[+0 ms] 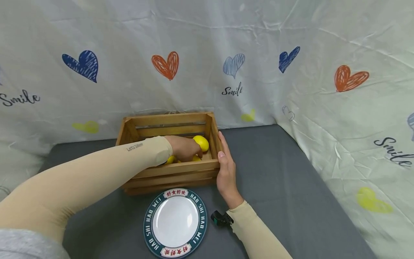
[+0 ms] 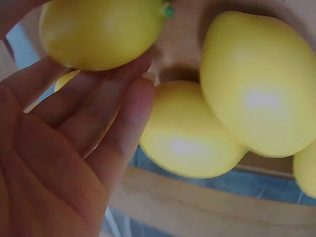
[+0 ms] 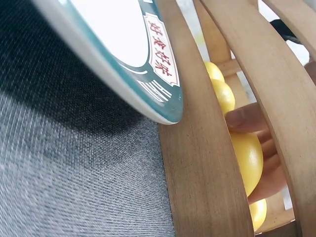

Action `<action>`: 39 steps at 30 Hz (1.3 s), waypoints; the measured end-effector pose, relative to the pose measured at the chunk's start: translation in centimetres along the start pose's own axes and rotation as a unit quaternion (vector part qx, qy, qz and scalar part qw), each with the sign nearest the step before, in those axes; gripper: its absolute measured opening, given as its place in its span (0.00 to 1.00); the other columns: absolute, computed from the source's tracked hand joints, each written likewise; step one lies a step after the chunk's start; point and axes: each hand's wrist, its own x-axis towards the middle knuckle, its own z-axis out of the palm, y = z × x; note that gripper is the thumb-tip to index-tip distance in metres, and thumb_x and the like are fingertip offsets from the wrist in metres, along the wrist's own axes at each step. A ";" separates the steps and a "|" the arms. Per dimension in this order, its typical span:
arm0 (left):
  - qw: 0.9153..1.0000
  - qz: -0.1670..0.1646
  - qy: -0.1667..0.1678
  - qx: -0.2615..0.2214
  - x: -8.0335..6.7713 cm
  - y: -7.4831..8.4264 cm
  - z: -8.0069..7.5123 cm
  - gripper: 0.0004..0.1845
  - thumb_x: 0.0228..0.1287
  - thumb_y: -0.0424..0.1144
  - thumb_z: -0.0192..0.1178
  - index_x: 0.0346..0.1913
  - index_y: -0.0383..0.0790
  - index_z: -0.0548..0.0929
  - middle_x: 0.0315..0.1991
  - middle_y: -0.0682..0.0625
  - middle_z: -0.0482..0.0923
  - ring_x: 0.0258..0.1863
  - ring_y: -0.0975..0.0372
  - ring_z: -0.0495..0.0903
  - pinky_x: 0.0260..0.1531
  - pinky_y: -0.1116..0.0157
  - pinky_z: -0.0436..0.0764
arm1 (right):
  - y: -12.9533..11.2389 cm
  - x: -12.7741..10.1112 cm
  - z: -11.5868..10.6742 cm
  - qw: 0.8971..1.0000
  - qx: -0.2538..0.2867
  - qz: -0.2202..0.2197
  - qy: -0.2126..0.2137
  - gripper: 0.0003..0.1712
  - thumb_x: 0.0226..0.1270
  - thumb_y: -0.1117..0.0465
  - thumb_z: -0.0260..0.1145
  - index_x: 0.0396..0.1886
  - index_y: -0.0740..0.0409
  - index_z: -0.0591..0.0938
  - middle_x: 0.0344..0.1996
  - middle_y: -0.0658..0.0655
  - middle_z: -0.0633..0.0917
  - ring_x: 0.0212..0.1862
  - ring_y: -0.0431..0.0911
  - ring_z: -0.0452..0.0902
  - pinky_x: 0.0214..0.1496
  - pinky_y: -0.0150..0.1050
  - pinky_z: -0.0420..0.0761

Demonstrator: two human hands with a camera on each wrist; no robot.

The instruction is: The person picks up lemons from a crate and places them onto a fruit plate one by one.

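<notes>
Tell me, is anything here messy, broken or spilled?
Nothing stands out. The wooden crate sits level, the lemons are inside it, and the plate lies flat and clean on the grey cloth.

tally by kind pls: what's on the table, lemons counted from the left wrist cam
Lemons: 5 at least partly in view, one gripped by the left hand
Wooden crate: 1, the right hand resting against its end
Plate: 1
Total: 7 things. More lemons may be hidden in the crate.
</notes>
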 end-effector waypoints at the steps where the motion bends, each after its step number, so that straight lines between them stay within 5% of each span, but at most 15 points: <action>1: 1.000 -0.002 -0.001 0.000 -0.1 -0.1 0.2 0.25 0.79 0.31 0.59 0.75 0.46 0.80 0.70 0.47 0.82 0.58 0.56 0.80 0.78 0.53 0.73 | 0.0 0.0 0.1 1.000 0.002 0.000 -0.002 0.37 0.82 0.45 0.41 0.88 0.33 0.59 0.87 0.42 0.60 0.87 0.47 0.57 0.88 0.62 0.54; 8: 1.000 -0.005 0.008 0.009 -1.1 -0.7 0.7 0.26 0.78 0.31 0.62 0.75 0.46 0.80 0.66 0.47 0.84 0.57 0.54 0.80 0.78 0.50 0.73 | -0.1 -0.1 1.0 1.000 0.011 -0.006 -0.010 0.37 0.82 0.45 0.40 0.88 0.34 0.59 0.87 0.43 0.61 0.87 0.46 0.57 0.88 0.61 0.55; 17: 0.997 -0.023 0.068 -0.015 -3.8 0.0 -0.5 0.33 0.71 0.31 0.68 0.77 0.46 0.78 0.62 0.46 0.85 0.54 0.52 0.82 0.71 0.50 0.81 | -0.5 0.1 0.9 1.000 0.022 -0.008 -0.010 0.36 0.82 0.46 0.40 0.88 0.34 0.60 0.86 0.41 0.62 0.87 0.45 0.57 0.89 0.59 0.53; 23: 0.994 -0.019 0.107 -0.007 -6.1 0.5 -1.6 0.37 0.66 0.33 0.72 0.78 0.45 0.77 0.68 0.44 0.82 0.55 0.51 0.81 0.67 0.51 0.84 | -0.2 0.2 0.3 0.999 0.036 -0.006 -0.002 0.37 0.83 0.46 0.40 0.89 0.35 0.59 0.86 0.41 0.61 0.87 0.43 0.56 0.89 0.60 0.52; 34: 0.982 -0.035 0.184 -0.006 -12.8 1.1 -2.2 0.38 0.62 0.38 0.78 0.76 0.51 0.78 0.66 0.46 0.81 0.57 0.53 0.80 0.67 0.50 0.83 | -0.1 0.2 0.1 0.999 0.046 -0.007 -0.004 0.36 0.83 0.46 0.40 0.88 0.33 0.58 0.87 0.41 0.60 0.87 0.43 0.54 0.90 0.60 0.49; 39: 0.980 -0.035 0.194 -0.012 -15.7 1.8 -1.6 0.38 0.63 0.40 0.78 0.77 0.53 0.78 0.66 0.48 0.81 0.57 0.53 0.80 0.66 0.51 0.84 | 0.0 0.3 0.3 0.999 0.049 -0.008 -0.007 0.37 0.83 0.46 0.40 0.89 0.34 0.58 0.88 0.45 0.58 0.87 0.43 0.53 0.90 0.59 0.48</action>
